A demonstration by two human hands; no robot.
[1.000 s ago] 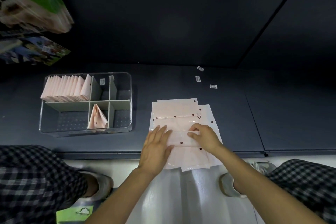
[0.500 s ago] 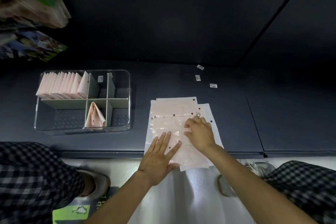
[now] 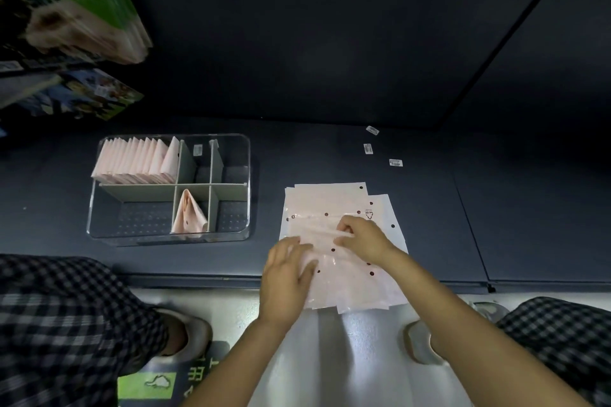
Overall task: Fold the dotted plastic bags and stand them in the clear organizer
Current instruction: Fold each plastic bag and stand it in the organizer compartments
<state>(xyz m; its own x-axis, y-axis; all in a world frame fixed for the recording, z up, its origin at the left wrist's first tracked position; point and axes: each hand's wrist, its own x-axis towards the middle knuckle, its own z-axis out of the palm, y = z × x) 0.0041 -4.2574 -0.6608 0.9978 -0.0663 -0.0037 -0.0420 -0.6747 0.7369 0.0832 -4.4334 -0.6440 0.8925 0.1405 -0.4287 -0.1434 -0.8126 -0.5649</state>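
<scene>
A stack of pale pink dotted plastic bags (image 3: 330, 201) lies flat on the dark shelf, its near end hanging over the front edge. My left hand (image 3: 286, 277) rests flat on the top bag's near left part, fingers straight. My right hand (image 3: 362, 236) pinches a folded edge of the top bag near the stack's middle. To the left stands the clear organizer (image 3: 96, 208). Its back-left compartment holds a row of several folded bags (image 3: 135, 160) on edge. One folded bag (image 3: 188, 213) stands in the front middle compartment.
Three small white labels (image 3: 395, 162) lie on the shelf behind the stack. Green and printed packages (image 3: 76, 10) hang at the upper left. Below the shelf edge are my checked trouser legs, grey shoes (image 3: 195, 334) and a pale floor.
My right hand has drawn the top bag's edge toward me and to the left. My left hand slid left and down toward the stack's near left corner.
</scene>
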